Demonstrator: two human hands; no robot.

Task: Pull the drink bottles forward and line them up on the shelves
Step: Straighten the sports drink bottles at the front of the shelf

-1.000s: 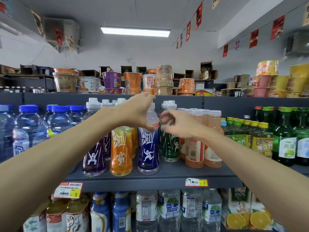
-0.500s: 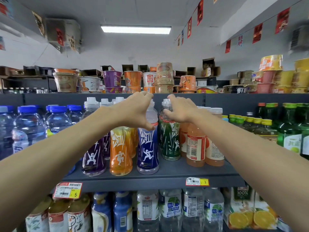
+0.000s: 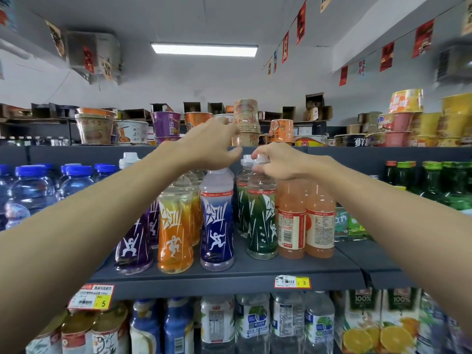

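Shelving runs across the whole frame, and the dark grey shelf (image 3: 229, 286) at the centre carries the sports drinks at its front edge: a purple bottle (image 3: 132, 246), an orange bottle (image 3: 175, 226) and a blue bottle (image 3: 217, 221) side by side, all upright. Just right of them stands a green bottle (image 3: 261, 221), set a little further back, with two peach bottles (image 3: 319, 221) touching it on the right.

My right hand (image 3: 278, 162) pinches the white cap of the green bottle between thumb and fingers. My left hand (image 3: 212, 146) hangs curled over the top of the blue bottle; its cap is hidden under my palm, so I cannot tell whether I grip it.

Price tags (image 3: 292, 282) sit on the shelf lip. Blue-capped water bottles (image 3: 33, 190) fill the left, green glass bottles (image 3: 434, 185) the right. Noodle cups (image 3: 166, 126) crowd the shelf above, juice cartons (image 3: 362, 325) the lower right. A ceiling light (image 3: 204, 49) glows at the upper centre, and paper flags (image 3: 301, 24) hang across the upper right.
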